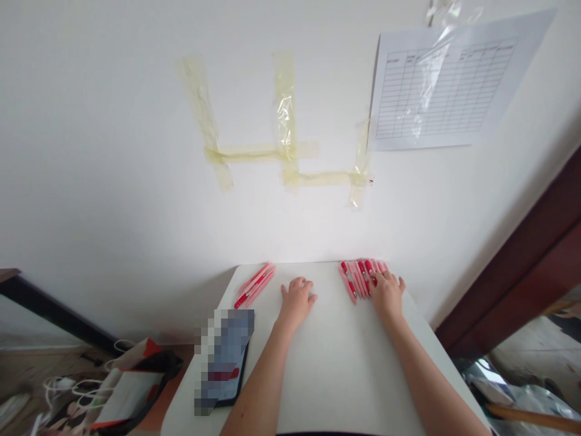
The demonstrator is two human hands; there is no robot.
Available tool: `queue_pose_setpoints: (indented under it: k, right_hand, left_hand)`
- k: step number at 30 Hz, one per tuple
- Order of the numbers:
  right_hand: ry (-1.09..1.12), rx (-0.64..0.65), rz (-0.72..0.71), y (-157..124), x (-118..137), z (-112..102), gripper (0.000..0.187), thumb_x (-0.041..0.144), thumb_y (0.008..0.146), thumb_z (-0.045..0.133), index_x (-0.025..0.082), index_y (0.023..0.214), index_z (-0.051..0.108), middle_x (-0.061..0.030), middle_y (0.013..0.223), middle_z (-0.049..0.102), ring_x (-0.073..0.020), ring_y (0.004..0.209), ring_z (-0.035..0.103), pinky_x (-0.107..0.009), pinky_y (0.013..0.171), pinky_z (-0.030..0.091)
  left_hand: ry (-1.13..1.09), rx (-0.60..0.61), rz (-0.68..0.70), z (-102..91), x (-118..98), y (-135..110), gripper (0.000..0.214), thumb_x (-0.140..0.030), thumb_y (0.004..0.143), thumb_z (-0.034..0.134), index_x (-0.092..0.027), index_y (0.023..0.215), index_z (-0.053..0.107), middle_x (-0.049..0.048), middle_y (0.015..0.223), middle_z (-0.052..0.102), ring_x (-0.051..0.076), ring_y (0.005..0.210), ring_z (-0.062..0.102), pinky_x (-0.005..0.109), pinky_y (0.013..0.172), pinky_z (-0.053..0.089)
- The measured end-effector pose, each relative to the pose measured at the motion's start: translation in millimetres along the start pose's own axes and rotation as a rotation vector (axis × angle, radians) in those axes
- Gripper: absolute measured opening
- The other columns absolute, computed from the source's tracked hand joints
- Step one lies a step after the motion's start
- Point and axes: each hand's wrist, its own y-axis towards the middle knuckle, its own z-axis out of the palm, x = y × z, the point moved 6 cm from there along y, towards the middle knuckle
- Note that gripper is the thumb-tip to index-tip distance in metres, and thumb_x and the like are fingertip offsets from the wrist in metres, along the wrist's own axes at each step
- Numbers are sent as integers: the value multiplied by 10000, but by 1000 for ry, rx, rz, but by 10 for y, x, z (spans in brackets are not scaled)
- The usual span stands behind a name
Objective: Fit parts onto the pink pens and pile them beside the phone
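On the white table, a row of pink and red pens (356, 280) lies side by side against the wall at the right. My right hand (387, 297) rests over the right end of this row, its fingers apart and touching or just above the pens, some of which it hides. Nearer the middle, my left hand (298, 299) is palm down with its fingers spread and nothing in it. To its left is a smaller group of pink and red pens (258, 286), lying slantwise near the table's far left corner.
A phone (231, 363), partly pixelated, lies along the left edge of the white table (340, 375). The wall behind bears yellowed tape (285, 115) and a printed sheet (447, 91). A bag and cables (122, 387) are on the floor at left; dark red wood (512, 260) stands at right.
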Motion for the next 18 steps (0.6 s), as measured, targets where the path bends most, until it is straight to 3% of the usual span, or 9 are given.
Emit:
queue_pose_setpoints:
  k: [9, 13, 18]
  right_hand:
    - [3, -23, -24, -3, 21, -66, 257, 307, 905, 467, 221, 949, 705, -104, 977, 645, -263, 964, 500, -434, 932, 289]
    - [-6, -70, -25, -13, 48, -108, 272, 330, 912, 466, 221, 987, 703, -106, 975, 633, -262, 959, 485, -429, 918, 290]
    - [23, -70, -40, -45, 89, -105, 266, 288, 910, 461, 214, 997, 701, -100, 984, 629, -255, 972, 492, -400, 905, 299]
  left_hand:
    - [-5, -32, -29, -69, 26, 2, 290, -351, 905, 538, -305, 1186, 592, 51, 1323, 566, 245, 1289, 453, 555, 1138, 267]
    - [84, -185, -216, -270, 154, -21, 278, -311, 920, 481, -259, 1150, 628, 82, 1227, 627, 272, 1207, 499, 596, 1126, 243]
    - [228, -321, -514, -505, 410, -108, 385, -228, 912, 410, -200, 1239, 611, 171, 1303, 570, 364, 1262, 434, 689, 1083, 205]
